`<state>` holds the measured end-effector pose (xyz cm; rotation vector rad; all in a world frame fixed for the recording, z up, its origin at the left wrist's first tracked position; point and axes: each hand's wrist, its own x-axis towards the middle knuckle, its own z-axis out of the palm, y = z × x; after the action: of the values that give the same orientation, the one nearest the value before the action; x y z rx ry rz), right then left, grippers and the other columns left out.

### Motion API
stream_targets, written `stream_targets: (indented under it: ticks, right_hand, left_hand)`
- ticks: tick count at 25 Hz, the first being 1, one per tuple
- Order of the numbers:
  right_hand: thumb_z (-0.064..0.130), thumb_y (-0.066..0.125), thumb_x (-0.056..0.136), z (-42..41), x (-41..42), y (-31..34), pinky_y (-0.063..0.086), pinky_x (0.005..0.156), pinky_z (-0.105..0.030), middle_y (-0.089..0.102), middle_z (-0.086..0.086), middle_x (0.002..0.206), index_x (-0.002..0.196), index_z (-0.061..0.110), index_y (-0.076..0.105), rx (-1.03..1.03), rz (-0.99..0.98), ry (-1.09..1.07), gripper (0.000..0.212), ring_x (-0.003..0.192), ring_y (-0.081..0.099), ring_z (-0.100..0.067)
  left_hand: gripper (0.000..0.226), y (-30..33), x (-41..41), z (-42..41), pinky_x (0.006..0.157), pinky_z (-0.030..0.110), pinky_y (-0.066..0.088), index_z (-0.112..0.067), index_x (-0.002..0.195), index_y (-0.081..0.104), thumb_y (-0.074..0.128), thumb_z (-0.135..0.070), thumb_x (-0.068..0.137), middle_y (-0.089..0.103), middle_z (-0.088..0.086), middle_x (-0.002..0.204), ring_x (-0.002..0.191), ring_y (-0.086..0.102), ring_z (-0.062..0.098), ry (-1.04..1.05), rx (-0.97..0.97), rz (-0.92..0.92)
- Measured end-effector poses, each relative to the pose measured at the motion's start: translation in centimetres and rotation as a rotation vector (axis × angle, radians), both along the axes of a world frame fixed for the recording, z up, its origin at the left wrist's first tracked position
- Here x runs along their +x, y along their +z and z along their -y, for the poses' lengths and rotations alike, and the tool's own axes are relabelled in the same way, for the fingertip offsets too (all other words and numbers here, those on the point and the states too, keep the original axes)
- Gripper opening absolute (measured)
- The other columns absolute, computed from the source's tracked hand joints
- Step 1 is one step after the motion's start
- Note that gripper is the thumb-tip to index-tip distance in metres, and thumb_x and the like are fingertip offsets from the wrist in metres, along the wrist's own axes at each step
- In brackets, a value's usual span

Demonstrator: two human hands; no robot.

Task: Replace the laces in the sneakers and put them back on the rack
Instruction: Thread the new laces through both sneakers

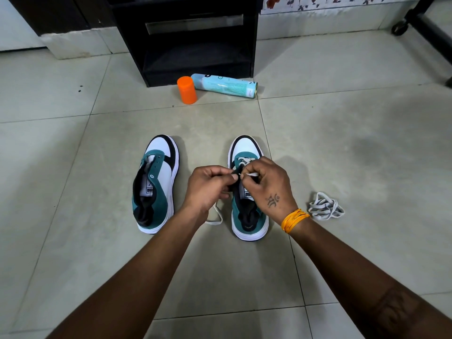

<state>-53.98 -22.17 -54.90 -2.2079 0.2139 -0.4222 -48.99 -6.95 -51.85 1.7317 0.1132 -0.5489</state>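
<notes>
Two teal, white and black sneakers stand side by side on the tiled floor, toes pointing away from me. The left sneaker [156, 182] has bare eyelets and no lace. The right sneaker [247, 216] has a white lace [243, 160] crossed through its front eyelets. My left hand [208, 187] pinches the shoe's black edge at the eyelets. My right hand [266, 184] pinches the lace tip beside it. A loose loop of the same lace [215, 217] trails on the floor between the shoes. A bundled grey-white lace [325, 206] lies right of the right sneaker.
A black shoe rack [195, 45] stands against the far wall. In front of it lie a light blue spray can [227, 85] on its side and its orange cap [187, 90] upright. A black wheeled frame [415, 20] is at far right.
</notes>
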Motion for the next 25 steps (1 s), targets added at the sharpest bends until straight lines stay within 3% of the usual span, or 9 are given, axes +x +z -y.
stream_targets:
  ticks: [9,13,17,25]
  right_hand:
    - [0.021,0.067,0.081,-0.4,0.2,-0.6,0.053,0.072,-0.04,0.06,0.008,0.086,0.079,0.025,0.067,0.008,-0.048,-0.096,0.005,0.078,0.06,-0.012]
    - [0.016,0.074,0.085,0.0,-0.1,-0.9,0.053,0.077,-0.031,0.06,0.008,0.09,0.084,0.023,0.074,0.09,-0.03,-0.072,0.008,0.081,0.063,-0.005]
    - [0.014,0.08,0.086,0.4,-0.5,-1.3,0.048,0.077,-0.017,0.058,0.01,0.091,0.086,0.021,0.079,0.201,-0.02,-0.079,0.007,0.083,0.064,-0.002]
    - [0.019,0.081,0.084,0.0,-0.8,-1.2,0.051,0.077,-0.023,0.056,0.013,0.096,0.092,0.025,0.079,0.245,0.003,-0.138,0.01,0.086,0.064,-0.002]
  left_hand:
    - [0.009,-0.5,0.2,0.1,0.069,0.03,0.058,-0.021,0.088,0.08,0.074,-0.019,0.094,0.079,0.0,0.082,0.073,0.075,0.016,-0.086,0.049,0.146]
    - [0.02,-1.2,0.4,0.3,0.065,0.026,0.057,-0.022,0.092,0.079,0.067,-0.006,0.094,0.078,-0.003,0.082,0.068,0.072,0.011,-0.091,0.137,0.267]
    - [0.014,-1.6,1.0,0.5,0.065,0.029,0.057,-0.022,0.09,0.076,0.073,-0.008,0.09,0.073,-0.006,0.076,0.063,0.07,0.011,-0.146,0.184,0.334]
    - [0.017,-1.1,1.5,0.7,0.057,0.022,0.053,-0.02,0.082,0.073,0.073,-0.004,0.089,0.069,-0.004,0.073,0.057,0.068,0.013,-0.21,0.197,0.381]
